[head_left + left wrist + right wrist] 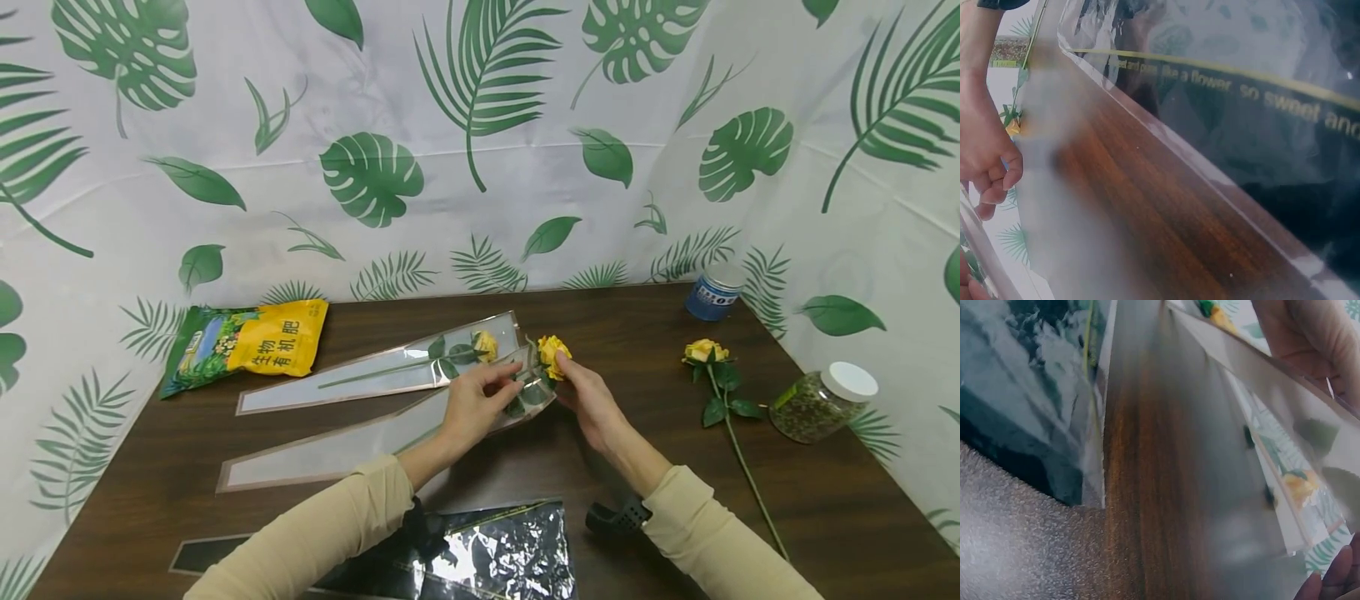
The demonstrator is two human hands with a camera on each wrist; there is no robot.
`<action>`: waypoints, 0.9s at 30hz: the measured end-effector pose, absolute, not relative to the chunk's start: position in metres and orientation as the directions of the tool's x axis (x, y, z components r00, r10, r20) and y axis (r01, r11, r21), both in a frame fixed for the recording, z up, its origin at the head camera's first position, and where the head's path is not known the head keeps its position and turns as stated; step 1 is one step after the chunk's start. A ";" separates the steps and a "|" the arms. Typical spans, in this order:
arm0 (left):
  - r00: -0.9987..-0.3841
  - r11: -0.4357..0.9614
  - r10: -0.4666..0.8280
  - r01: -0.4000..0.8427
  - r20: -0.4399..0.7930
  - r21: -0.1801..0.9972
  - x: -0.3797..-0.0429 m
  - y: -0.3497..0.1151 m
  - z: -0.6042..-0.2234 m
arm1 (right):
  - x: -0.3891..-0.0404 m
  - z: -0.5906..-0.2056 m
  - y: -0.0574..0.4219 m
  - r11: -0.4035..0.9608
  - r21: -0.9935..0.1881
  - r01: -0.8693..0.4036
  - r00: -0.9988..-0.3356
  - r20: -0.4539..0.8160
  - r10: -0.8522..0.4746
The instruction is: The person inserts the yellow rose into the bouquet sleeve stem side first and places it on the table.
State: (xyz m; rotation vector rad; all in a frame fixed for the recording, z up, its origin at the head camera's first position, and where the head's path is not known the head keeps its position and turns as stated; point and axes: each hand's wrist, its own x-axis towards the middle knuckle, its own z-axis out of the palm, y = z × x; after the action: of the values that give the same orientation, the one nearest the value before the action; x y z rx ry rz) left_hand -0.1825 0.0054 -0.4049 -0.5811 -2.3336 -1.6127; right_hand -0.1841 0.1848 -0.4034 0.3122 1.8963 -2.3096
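Note:
A yellow rose (552,357) stands out of the wide mouth of a clear, pale flower sleeve (330,447), its leaves and stem inside the film. My left hand (477,406) pinches the sleeve near its mouth between thumb and fingers. At the bloom, my right hand (596,408) holds the rose from the right, fingers bent; part of its grip is hidden behind the flower. In the right wrist view the left hand (1319,337) shows beyond the sleeve's film. Behind it lies another sleeve (281,392) with a yellow rose (485,345) inside.
Shiny black sleeves (495,546) lie at the front edge. To the right are a loose yellow rose (716,387), a white-lidded jar (810,408) and a blue tin (711,296). A yellow and green fertilizer bag (247,342) lies at the back left, before a leaf-print cloth (465,217).

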 end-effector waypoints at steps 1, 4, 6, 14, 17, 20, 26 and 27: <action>-0.892 0.313 0.182 0.452 0.414 0.836 -0.183 0.005 -0.405 | -0.184 -0.404 0.184 -0.184 -0.954 0.237 -0.968 -0.247 0.033; -0.898 0.316 0.179 0.440 0.402 0.841 -0.182 0.005 -0.405 | -0.184 -0.405 0.182 -0.158 -0.964 0.212 -0.972 -0.225 0.065; -0.898 0.312 0.180 0.440 0.402 0.842 -0.182 0.005 -0.405 | -0.185 -0.406 0.180 -0.133 -0.975 0.178 -0.976 -0.193 0.105; -0.896 0.310 0.178 0.444 0.407 0.841 -0.184 0.006 -0.403 | -0.184 -0.411 0.179 0.091 -0.989 0.119 -0.985 -0.106 0.137; -0.895 0.315 0.180 0.445 0.408 0.838 -0.184 0.006 -0.403 | -0.182 -0.412 0.181 0.101 -0.991 0.084 -0.988 -0.070 0.138; -0.890 0.325 0.185 0.456 0.417 0.829 -0.184 0.006 -0.403 | -0.177 -0.412 0.183 0.125 -0.991 0.043 -0.990 -0.025 0.135; -0.880 0.341 0.196 0.475 0.432 0.811 -0.186 0.006 -0.402 | -0.168 -0.414 0.184 0.218 -0.976 -0.007 -0.999 0.017 0.042; -0.877 0.347 0.200 0.480 0.436 0.806 -0.186 0.006 -0.402 | -0.167 -0.413 0.183 0.229 -0.973 -0.006 -1.000 0.013 0.028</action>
State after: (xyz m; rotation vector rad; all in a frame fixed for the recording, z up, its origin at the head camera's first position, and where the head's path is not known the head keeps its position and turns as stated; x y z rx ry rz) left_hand -0.1864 0.0058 -0.4021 -0.6094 -2.3518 -1.5424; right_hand -0.1669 0.1833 -0.4135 0.0229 2.4842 -1.9677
